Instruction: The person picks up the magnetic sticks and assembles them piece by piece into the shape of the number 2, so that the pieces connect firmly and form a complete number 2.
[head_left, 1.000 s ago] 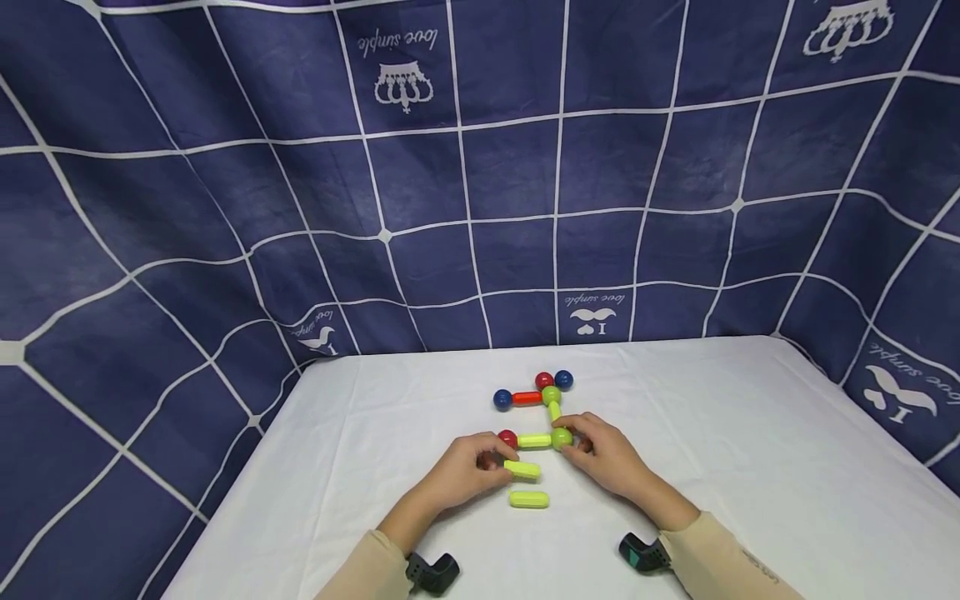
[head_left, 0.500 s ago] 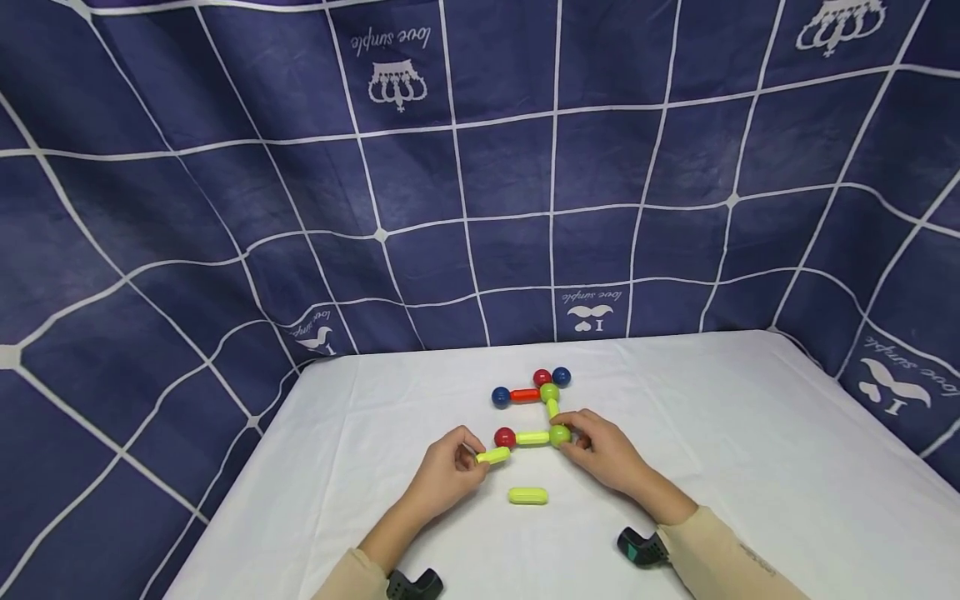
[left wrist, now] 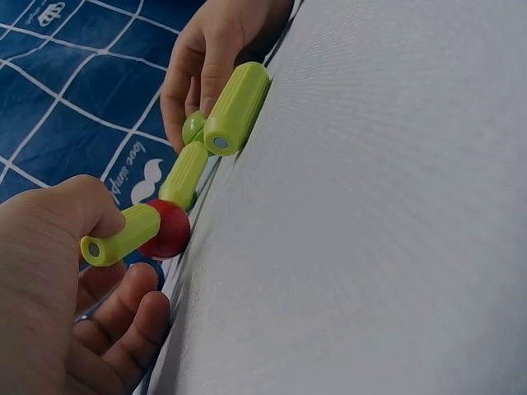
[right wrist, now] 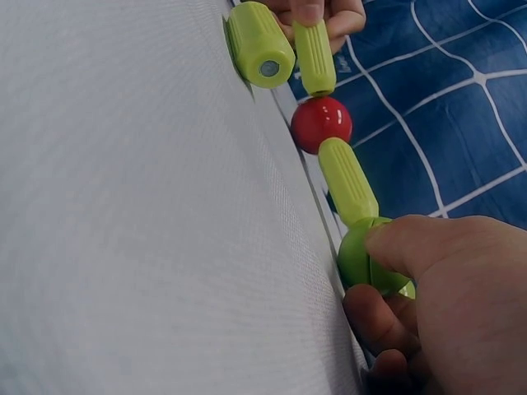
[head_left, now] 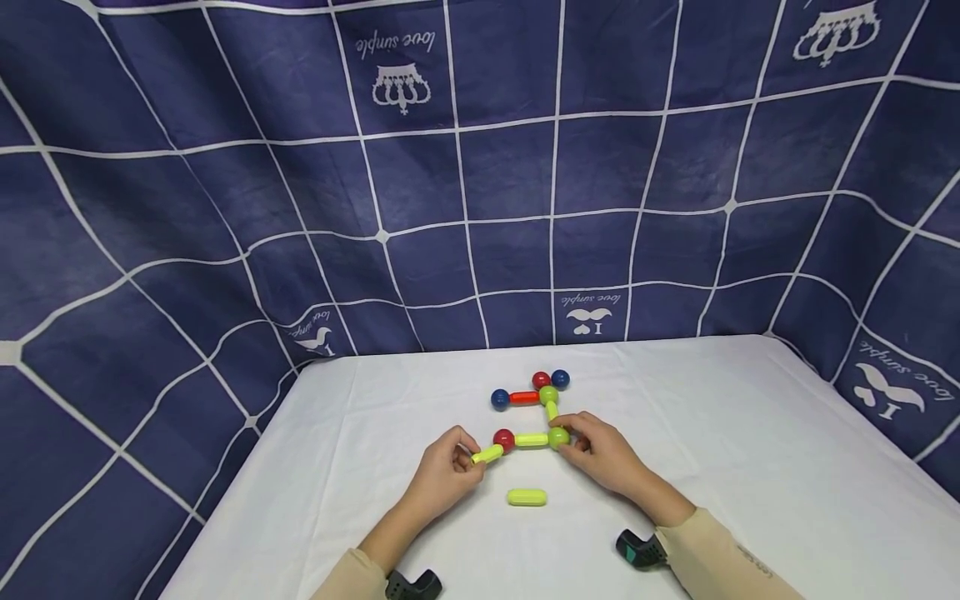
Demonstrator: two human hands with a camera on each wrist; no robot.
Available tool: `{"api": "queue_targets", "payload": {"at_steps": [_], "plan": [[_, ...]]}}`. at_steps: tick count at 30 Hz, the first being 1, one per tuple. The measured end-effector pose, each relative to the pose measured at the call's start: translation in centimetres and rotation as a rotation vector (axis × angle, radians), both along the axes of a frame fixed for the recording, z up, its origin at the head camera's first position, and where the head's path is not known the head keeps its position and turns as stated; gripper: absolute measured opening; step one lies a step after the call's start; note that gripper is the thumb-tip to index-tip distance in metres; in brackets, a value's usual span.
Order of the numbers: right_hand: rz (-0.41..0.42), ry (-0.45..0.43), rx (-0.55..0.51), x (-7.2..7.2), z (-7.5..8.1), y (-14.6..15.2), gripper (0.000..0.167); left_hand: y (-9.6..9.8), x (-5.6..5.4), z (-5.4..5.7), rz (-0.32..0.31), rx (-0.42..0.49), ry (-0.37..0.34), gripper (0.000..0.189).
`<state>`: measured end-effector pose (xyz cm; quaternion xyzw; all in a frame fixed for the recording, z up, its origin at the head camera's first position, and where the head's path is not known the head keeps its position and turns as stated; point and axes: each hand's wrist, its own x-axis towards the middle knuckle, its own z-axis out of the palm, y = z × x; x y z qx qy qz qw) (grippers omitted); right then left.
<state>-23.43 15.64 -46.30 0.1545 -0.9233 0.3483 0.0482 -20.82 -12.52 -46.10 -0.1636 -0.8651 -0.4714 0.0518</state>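
My left hand (head_left: 446, 468) pinches a yellow-green magnetic rod (left wrist: 122, 235) between thumb and fingers. Its far end meets a red ball (head_left: 504, 440). From that ball a second yellow-green rod (head_left: 532, 439) runs right to a green ball (right wrist: 360, 255), which my right hand (head_left: 600, 450) grips with thumb and fingers. Another rod (head_left: 552, 410) leads away from this ball to a farther green ball (head_left: 549, 395). A red rod (head_left: 524, 397) joins that one on its left, ending in a blue ball (head_left: 500, 400).
One loose yellow-green rod (head_left: 527, 497) lies on the white tablecloth (head_left: 720, 467) in front of the joined pieces. A second red ball (head_left: 541, 381) and a blue ball (head_left: 560, 379) sit at the back. Behind the table hangs a blue checked curtain (head_left: 510, 167).
My left hand took the nearer-to-the-chain rod, drew it left and swung it up to the red ball, where its end now meets. My right hand has stayed at the green ball.
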Motion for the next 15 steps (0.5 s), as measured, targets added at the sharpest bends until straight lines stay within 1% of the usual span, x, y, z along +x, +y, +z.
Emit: {"api": "queue_targets", "payload": {"at_steps": [6,10,15], "plan": [[0.018,0.016,-0.006,0.12,0.12,0.01,0.036,-0.04,-0.08,-0.11,0.0,0.003,-0.006,0.024],[0.022,0.021,-0.003,0.1,0.17,0.07,0.036,-0.11,-0.22,-0.23,-0.017,0.022,-0.024,0.024],[0.017,0.012,-0.007,0.08,0.02,0.14,0.036,-0.11,-0.33,-0.36,-0.057,0.02,-0.01,0.024]]}}
